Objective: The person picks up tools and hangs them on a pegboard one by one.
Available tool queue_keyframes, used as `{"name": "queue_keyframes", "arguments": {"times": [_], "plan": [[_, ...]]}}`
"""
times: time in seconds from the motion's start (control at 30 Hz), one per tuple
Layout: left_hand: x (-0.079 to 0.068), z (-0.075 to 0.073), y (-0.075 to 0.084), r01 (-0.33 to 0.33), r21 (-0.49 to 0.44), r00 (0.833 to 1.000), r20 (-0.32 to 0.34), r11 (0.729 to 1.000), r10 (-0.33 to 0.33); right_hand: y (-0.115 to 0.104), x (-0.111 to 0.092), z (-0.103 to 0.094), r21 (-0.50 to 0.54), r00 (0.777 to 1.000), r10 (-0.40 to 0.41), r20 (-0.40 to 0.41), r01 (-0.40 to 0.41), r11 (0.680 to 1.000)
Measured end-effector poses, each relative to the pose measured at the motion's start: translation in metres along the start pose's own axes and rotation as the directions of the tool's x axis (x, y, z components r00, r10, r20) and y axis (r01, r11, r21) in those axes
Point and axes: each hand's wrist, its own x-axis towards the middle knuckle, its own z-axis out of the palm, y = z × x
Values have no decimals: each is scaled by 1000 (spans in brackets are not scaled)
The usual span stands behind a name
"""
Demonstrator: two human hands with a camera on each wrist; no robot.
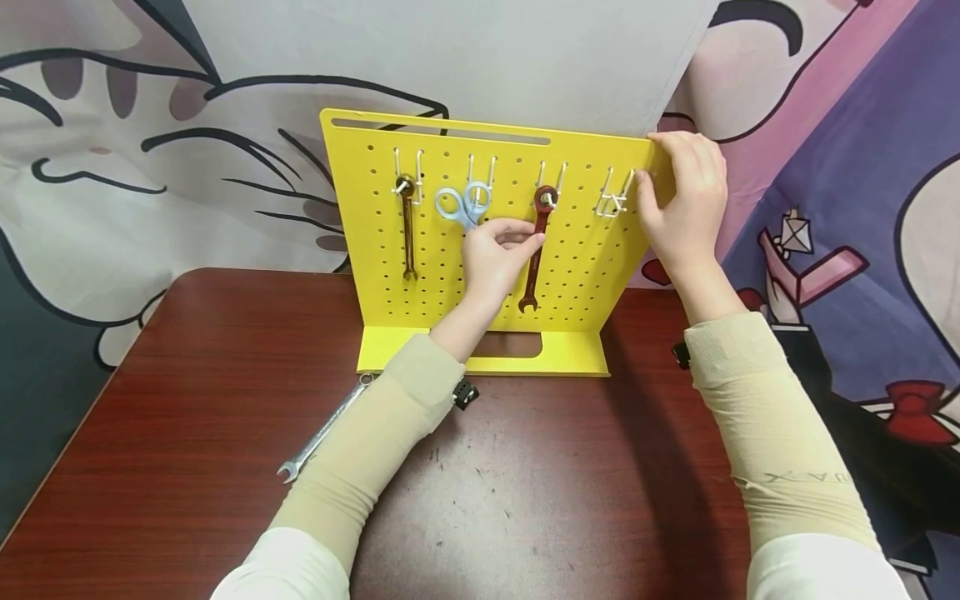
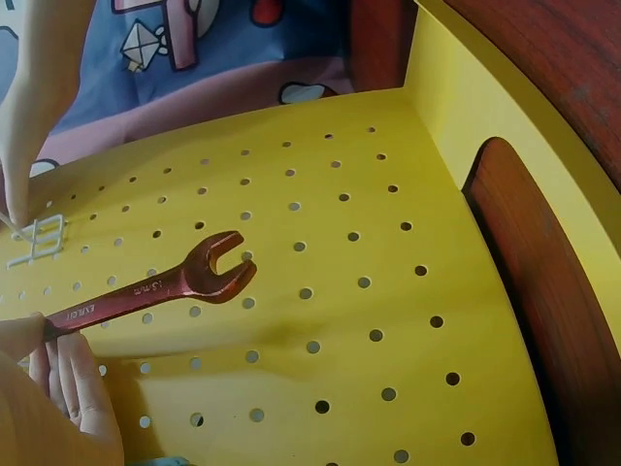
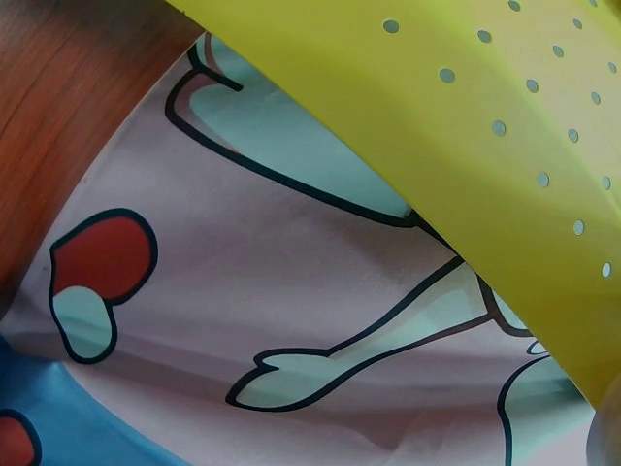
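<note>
A yellow pegboard (image 1: 577, 275) stands upright on the table. In the head view a dark red wrench (image 1: 533, 271) hangs by its ring end on a white hook, open end down. My left hand (image 1: 491, 258) pinches its shaft between thumb and fingers; the left wrist view shows the wrench (image 2: 146, 293) in front of the holes. My right hand (image 1: 690, 204) grips the board's upper right corner, thumb on the front and fingers over the edge. Light blue scissors (image 1: 467, 207) hang left of the red wrench, their lower part hidden behind my left hand. Farther left hangs a bronze-coloured wrench (image 1: 408, 229).
A white hook (image 1: 611, 202) at the board's right carries no tool. On the brown table (image 1: 525, 483), a silver wrench (image 1: 326, 429) lies beside my left forearm. Behind the board are a white panel (image 1: 450, 58) and cartoon-printed cloth (image 1: 832, 208).
</note>
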Motion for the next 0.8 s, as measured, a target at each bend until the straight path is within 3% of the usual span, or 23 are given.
{"name": "queue_keyframes", "arguments": {"times": [0.4, 0.8], "plan": [[-1, -3, -5, -84, 23, 996, 20, 996, 83, -2, 0, -1, -3, 1000, -5, -5, 5, 1000], [-7, -15, -8, -87, 47, 996, 27, 995, 86, -1, 0, 0, 0, 1000, -11, -5, 11, 1000]]}}
